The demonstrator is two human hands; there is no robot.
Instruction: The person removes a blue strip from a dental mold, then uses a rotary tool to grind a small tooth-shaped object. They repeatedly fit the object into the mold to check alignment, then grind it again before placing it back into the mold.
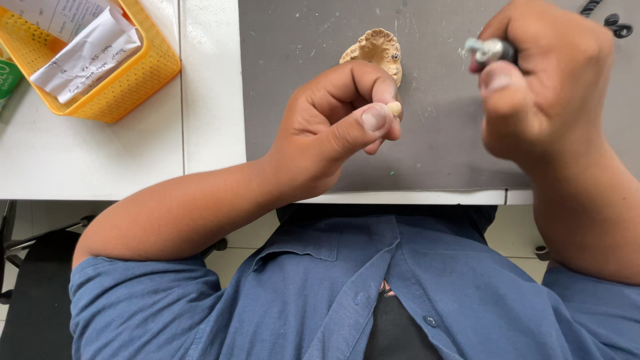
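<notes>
My left hand pinches a small cream tooth-shaped piece between thumb and fingertips, just above the grey mat. Right behind that hand a beige plaster dental cast lies on the mat, partly hidden by my fingers. My right hand is held up at the right, blurred, its fingers closed around a metal-tipped handpiece whose tip points left toward the small piece.
A yellow mesh basket with folded papers sits at the back left on the white table. Small black rings lie at the mat's far right corner. The table's front edge runs just below my hands.
</notes>
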